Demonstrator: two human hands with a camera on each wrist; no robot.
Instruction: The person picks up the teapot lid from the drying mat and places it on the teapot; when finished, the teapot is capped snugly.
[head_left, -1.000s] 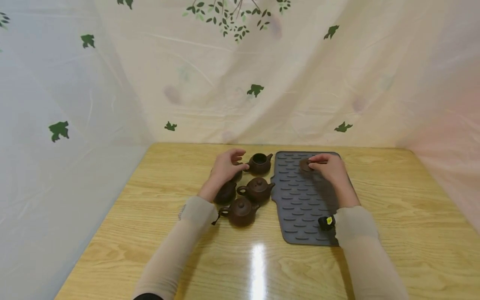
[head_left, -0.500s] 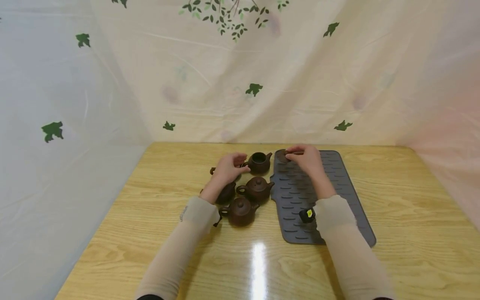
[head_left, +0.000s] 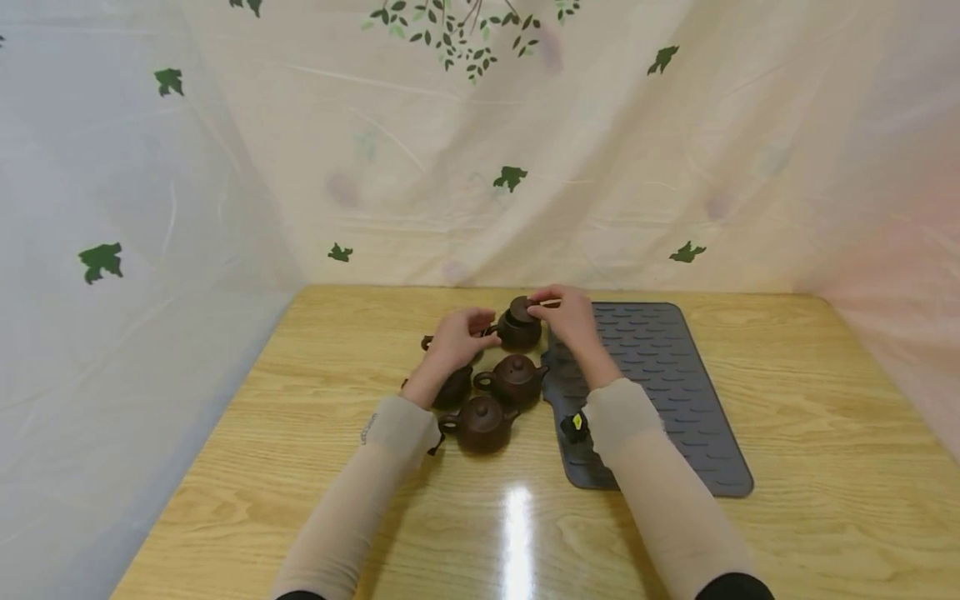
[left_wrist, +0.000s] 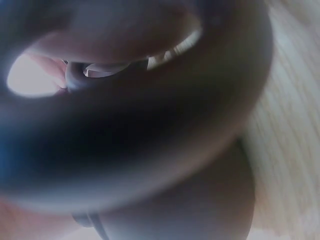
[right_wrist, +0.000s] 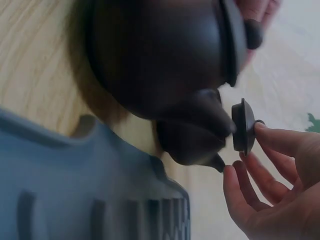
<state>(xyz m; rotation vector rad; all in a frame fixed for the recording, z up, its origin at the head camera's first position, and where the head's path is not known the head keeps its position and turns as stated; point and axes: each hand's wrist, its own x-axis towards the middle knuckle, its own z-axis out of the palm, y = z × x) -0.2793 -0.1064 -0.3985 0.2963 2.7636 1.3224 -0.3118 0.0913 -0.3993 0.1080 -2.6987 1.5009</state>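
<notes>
My right hand (head_left: 567,318) pinches a dark brown teapot lid (right_wrist: 243,127) by its knob. In the head view the lid is over the opening of the back teapot (head_left: 521,337), slightly tilted; a gap shows between them in the right wrist view. My left hand (head_left: 457,335) is at that teapot's handle, thumb and fingers closed around it as far as the head view shows. Two lidded brown teapots, the middle one (head_left: 516,379) and the front one (head_left: 482,425), stand nearer. Others are partly hidden under my left hand and wrist. A large blurred teapot handle (left_wrist: 150,140) blocks most of the left wrist view.
A grey ridged mat (head_left: 660,375) lies right of the teapots, partly under my right forearm. The wooden table (head_left: 315,467) carries everything. A printed curtain (head_left: 420,167) hangs behind the table's far edge.
My right hand has carried the lid leftward from above the grey mat to over the back teapot. My left hand has stayed nearly in place at the handle.
</notes>
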